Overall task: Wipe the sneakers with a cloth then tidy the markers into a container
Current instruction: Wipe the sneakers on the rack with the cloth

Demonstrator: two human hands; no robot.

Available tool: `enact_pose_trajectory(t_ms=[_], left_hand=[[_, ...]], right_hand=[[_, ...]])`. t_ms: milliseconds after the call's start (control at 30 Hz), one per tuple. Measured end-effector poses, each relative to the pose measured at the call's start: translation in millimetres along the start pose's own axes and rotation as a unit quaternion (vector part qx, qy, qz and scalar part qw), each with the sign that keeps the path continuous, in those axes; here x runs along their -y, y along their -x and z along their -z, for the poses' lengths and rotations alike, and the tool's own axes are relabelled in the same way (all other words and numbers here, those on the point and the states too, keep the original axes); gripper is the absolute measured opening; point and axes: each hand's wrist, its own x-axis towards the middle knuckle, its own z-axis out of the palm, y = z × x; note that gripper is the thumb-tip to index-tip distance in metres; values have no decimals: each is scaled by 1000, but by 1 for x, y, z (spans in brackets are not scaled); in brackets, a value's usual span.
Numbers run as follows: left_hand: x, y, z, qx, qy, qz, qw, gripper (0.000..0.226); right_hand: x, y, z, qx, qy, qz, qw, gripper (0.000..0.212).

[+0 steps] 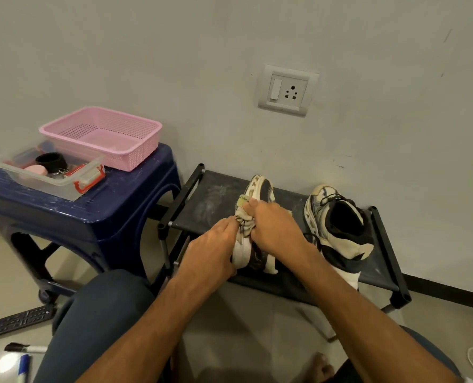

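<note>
Cloth [245, 223], soft and bunched, sits pinched under my right hand [275, 229], pressed onto the sneaker [263, 189] between my hands; my left hand [210, 248] grips its near end. Light, stiff-soled, I judge; steady it there. Other sneaker [337, 225] stands right of them.

The basket [102, 134] is pink, with a fine lattice of holes. The table [113, 205] is dark blue. The clear box [50, 178] has red clasps. The held sneaker [263, 189] and the other sneaker [337, 225] are cream and black. The cloth [246, 221] is off-white with dark stripes. The shelf [210, 200] is black, smeared white. One marker [23, 366] is blue.
</note>
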Motion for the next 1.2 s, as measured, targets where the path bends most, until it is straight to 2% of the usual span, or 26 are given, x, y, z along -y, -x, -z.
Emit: enact_pose_trajectory(t_ms=[67, 133, 233, 400, 567, 700, 767, 867, 1000, 1100, 1200], left_hand=[[0, -1, 0, 2, 4, 5, 1000, 79], [1, -1, 0, 12, -2, 3, 1000, 92], [-1, -1, 4, 27, -3, 10, 1000, 99], [0, -4, 1, 19, -2, 9, 1000, 85], [-3, -2, 4, 33, 2, 9, 999, 95], [-1, -1, 5, 27, 13, 15, 999, 97], [-1, -3, 3, 23, 17, 14, 1000, 95], [-2, -5, 0, 14, 14, 7, 1000, 86], [-3, -4, 5, 25, 7, 8, 1000, 90], [-3, -2, 7, 28, 16, 13, 999, 91], [-1, -3, 4, 26, 17, 15, 999, 93]], right_hand=[[-2, 1, -4, -4, 13, 8, 1000, 31], [-8, -9, -4, -35, 33, 16, 999, 30], [-12, -26, 3, -39, 19, -18, 999, 31], [-5, -12, -1, 5, 36, -3, 999, 30], [-24, -42, 2, -24, 51, -38, 998, 28], [-25, -49, 9, 18, 17, -52, 998, 40], [-21, -37, 6, 27, 49, -27, 998, 35], [-15, -23, -4, 9, 110, 13, 994, 22], [-23, -54, -5, -43, 114, -13, 993, 22], [-26, -70, 4, -20, 76, -44, 996, 25], [-17, -59, 5, -11, 95, -5, 995, 26]])
